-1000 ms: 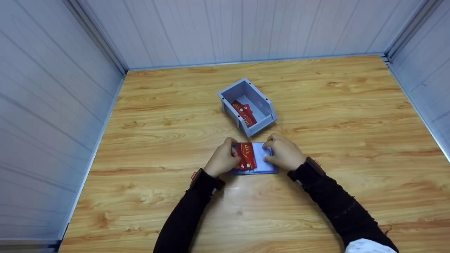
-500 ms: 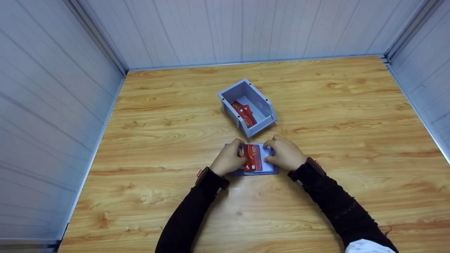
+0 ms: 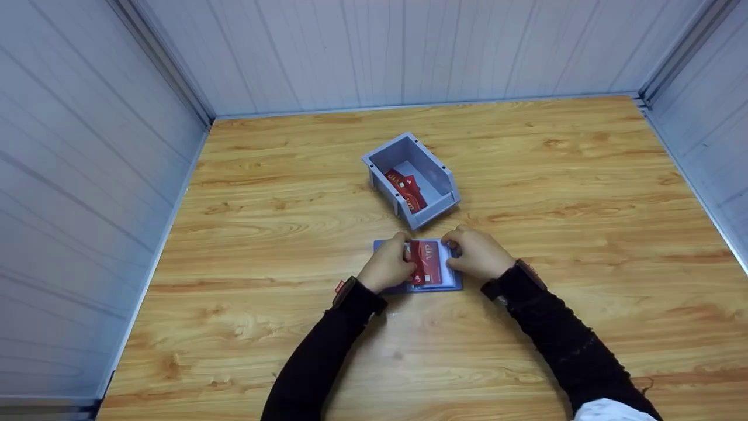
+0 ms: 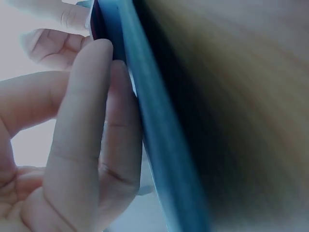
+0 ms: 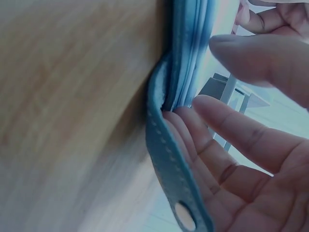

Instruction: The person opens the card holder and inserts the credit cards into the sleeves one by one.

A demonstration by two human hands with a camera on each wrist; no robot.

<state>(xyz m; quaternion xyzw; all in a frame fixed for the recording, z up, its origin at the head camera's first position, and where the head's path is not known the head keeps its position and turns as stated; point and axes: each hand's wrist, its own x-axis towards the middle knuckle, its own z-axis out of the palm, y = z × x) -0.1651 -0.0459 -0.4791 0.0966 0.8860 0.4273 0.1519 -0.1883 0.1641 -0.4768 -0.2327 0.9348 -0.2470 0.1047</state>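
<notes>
A blue card holder (image 3: 451, 284) with clear sleeves lies spread on the table. My left hand (image 3: 387, 264) pinches the left part of a red VIP card (image 3: 431, 263) over it. The card's right part looks paler, under the clear plastic of a sleeve. At the holder's right edge, my right hand (image 3: 479, 255) holds the sleeves with thumb and fingers. The right wrist view shows its fingertips at the stacked pages, beside a blue strap (image 5: 166, 154) with a metal snap. In the left wrist view, left fingers (image 4: 79, 130) run along the holder's blue cover (image 4: 159, 125).
A grey plastic bin (image 3: 383, 188) stands just beyond the holder, with several red cards (image 3: 407, 190) inside. The wood-grain table (image 3: 263, 234) is bounded by pale panel walls (image 3: 327, 52) at the back and both sides.
My left hand has slid right with the red card, and more of the card now lies under the clear sleeve. The right hand has stayed almost in place at the holder's right edge.
</notes>
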